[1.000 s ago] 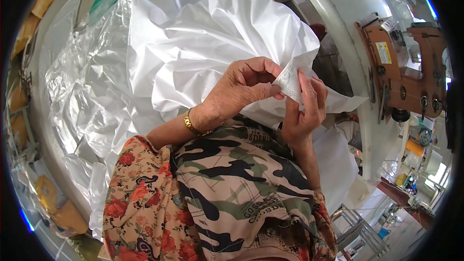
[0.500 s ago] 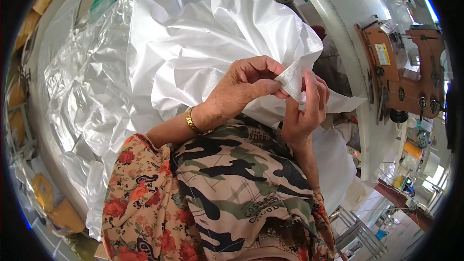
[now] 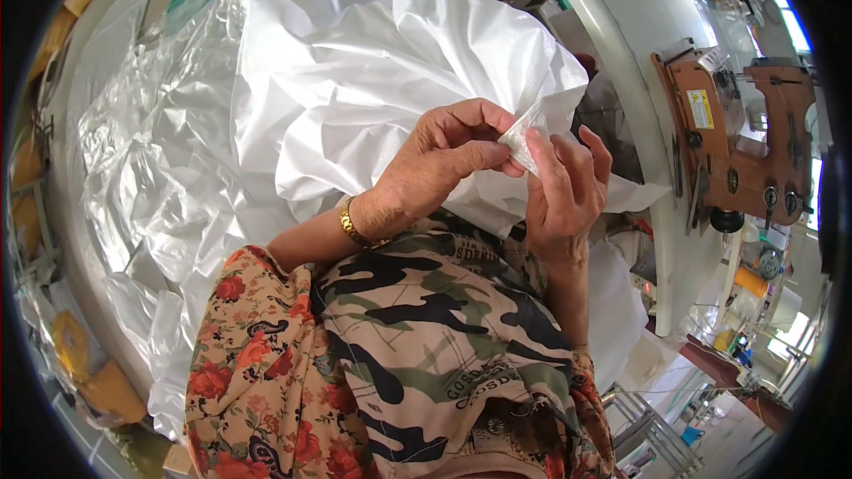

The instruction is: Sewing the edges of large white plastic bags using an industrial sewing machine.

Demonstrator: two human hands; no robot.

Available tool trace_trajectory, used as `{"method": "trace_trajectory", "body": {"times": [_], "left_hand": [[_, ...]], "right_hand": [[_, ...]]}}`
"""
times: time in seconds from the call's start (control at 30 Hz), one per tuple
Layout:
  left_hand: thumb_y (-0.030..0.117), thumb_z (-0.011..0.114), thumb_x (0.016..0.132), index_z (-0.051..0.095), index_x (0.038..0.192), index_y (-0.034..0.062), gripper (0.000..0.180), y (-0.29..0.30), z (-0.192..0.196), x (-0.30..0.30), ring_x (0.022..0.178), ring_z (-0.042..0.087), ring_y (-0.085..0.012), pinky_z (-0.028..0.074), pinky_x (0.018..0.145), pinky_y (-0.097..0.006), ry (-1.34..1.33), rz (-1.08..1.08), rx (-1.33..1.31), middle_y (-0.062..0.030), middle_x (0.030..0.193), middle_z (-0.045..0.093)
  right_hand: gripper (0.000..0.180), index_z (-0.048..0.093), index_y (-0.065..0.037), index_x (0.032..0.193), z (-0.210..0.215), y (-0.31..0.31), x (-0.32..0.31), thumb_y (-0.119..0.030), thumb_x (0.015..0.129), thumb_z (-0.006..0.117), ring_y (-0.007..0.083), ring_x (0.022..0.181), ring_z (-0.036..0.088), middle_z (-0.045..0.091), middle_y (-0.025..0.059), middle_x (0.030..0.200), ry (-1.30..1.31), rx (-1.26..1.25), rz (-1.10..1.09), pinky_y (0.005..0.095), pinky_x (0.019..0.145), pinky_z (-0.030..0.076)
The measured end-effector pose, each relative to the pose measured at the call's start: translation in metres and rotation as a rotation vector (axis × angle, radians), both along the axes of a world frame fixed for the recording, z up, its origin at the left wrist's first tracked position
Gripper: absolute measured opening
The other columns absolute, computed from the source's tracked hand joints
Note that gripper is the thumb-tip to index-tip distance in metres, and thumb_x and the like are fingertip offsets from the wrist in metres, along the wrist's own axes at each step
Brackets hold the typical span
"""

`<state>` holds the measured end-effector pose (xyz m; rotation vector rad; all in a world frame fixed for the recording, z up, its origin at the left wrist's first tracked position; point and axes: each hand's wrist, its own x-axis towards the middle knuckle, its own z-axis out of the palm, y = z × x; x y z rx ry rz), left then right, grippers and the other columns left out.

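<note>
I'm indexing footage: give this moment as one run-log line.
left hand: pinching folded corner of white sheet | right hand: touching that corner | nearby: brown machine at right, crinkled clear plastic at left

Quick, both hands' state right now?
Left hand: closed, pinching a folded corner of the white sheet.
Right hand: at that corner; whether it grips cannot be told.

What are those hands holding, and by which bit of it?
The left hand pinches the white sheet by a small folded bit at its edge, between thumb and fingers. The right hand touches that fold too; whether it grips is unclear.
</note>
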<state>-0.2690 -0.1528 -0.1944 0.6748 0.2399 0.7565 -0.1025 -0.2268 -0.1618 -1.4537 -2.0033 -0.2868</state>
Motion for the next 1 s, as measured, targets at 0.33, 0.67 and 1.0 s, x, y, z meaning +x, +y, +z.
{"method": "trace_trajectory", "body": {"times": [0.33, 0.67, 1.0], "left_hand": [[0.004, 0.058, 0.092, 0.062, 0.104, -0.0004, 0.014, 0.003, -0.003, -0.006, 0.086, 0.066, -0.0153, 0.055, 0.085, -0.029, -0.061, 0.032, -0.123, -0.0066, 0.101, 0.065], [0.005, 0.059, 0.092, 0.063, 0.100, 0.0017, 0.010, 0.008, -0.007, -0.010, 0.083, 0.063, -0.0115, 0.054, 0.079, -0.026, -0.031, 0.082, -0.095, -0.0039, 0.095, 0.065], [0.008, 0.062, 0.093, 0.064, 0.092, 0.0027, 0.005, 0.011, -0.011, -0.006, 0.078, 0.061, -0.0079, 0.052, 0.071, -0.024, -0.038, 0.129, -0.055, -0.0007, 0.087, 0.065]], "right_hand": [[0.033, 0.061, -0.004, 0.119, -0.002, 0.007, -0.006, -0.001, 0.086, 0.061, 0.0248, 0.089, 0.064, 0.065, 0.0095, 0.098, -0.039, -0.001, 0.071, 0.0490, 0.098, 0.044], [0.034, 0.054, -0.003, 0.120, -0.004, 0.013, -0.012, -0.003, 0.087, 0.061, 0.0263, 0.090, 0.065, 0.066, 0.0105, 0.102, -0.031, 0.002, 0.110, 0.0511, 0.098, 0.042], [0.035, 0.055, -0.003, 0.120, -0.006, 0.016, -0.018, -0.003, 0.085, 0.062, 0.0270, 0.090, 0.064, 0.065, 0.0118, 0.102, -0.038, -0.014, 0.116, 0.0510, 0.097, 0.043]]}}
